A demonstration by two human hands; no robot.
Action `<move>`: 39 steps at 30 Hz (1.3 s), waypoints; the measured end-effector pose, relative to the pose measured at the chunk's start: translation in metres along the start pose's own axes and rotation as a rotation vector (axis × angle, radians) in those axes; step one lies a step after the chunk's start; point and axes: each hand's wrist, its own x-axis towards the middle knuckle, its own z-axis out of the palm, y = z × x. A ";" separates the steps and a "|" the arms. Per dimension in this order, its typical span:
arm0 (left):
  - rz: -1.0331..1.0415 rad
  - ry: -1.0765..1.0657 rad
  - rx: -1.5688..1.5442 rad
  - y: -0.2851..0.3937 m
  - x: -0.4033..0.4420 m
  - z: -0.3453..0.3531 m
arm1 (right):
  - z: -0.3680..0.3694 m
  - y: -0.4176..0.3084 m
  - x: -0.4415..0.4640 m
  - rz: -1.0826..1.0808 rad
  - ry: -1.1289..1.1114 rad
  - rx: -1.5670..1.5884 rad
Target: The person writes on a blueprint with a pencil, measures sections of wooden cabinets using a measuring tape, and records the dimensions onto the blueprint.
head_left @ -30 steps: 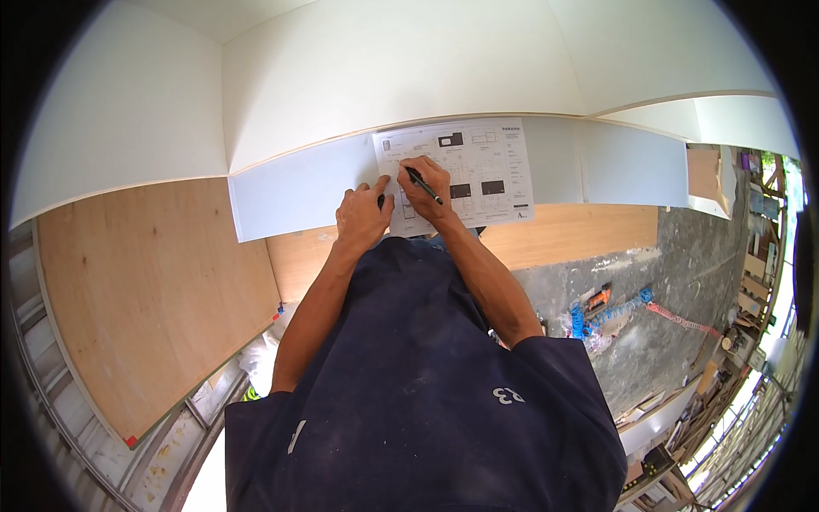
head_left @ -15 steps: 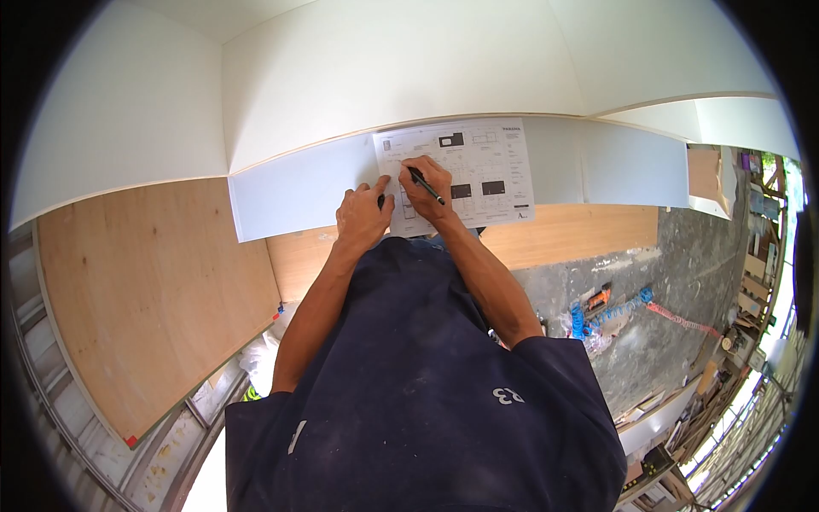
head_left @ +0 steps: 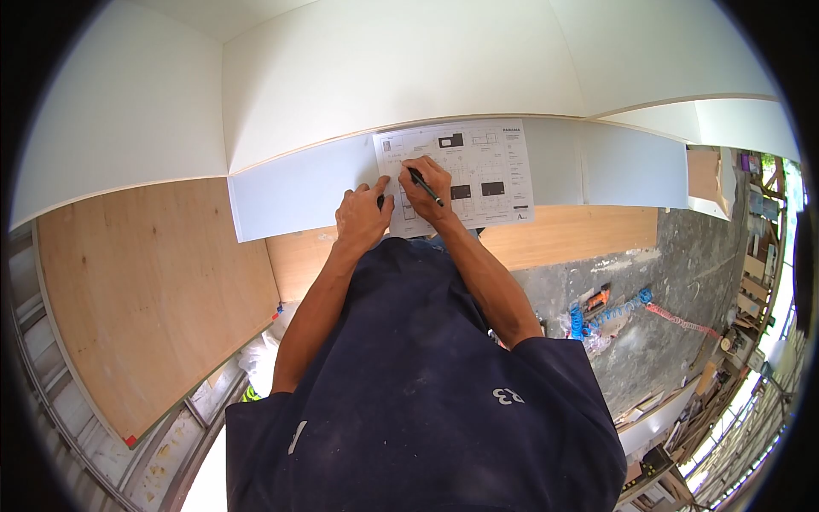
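Note:
A printed drawing sheet (head_left: 503,154) with plans and dark blocks lies on the pale blue-white panel (head_left: 290,192). My right hand (head_left: 426,186) is closed around a black pen (head_left: 426,187), its writing end down near the left part of the sheet. Just to the left, my left hand (head_left: 363,213) rests at the sheet's left edge, fingertips touching the paper. A small dark piece that looks like a pen cap (head_left: 381,202) is held between its thumb and fingers. The pen's tip is hidden by my right hand.
White cabinet-like panels (head_left: 401,68) rise beyond the sheet. A plywood board (head_left: 153,299) stands at the left. On the grey floor (head_left: 682,282) at the right lie an orange tool (head_left: 599,298) and a coiled blue hose (head_left: 577,322). Wood scraps line the far right.
My right hand and the pen have shifted very slightly over the sheet. My left hand stays in place, and the sheet lies as before.

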 end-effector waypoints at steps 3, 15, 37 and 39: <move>-0.008 -0.003 -0.008 0.000 0.000 0.001 | -0.001 0.004 -0.001 -0.026 -0.016 -0.023; -0.009 -0.004 -0.008 0.000 0.001 0.000 | -0.001 -0.001 -0.001 0.012 -0.007 0.016; -0.010 0.004 -0.023 -0.001 0.001 0.000 | -0.009 -0.004 0.007 0.245 0.162 0.165; -0.021 -0.008 -0.025 -0.002 0.003 0.000 | -0.024 -0.014 0.006 0.466 0.242 0.362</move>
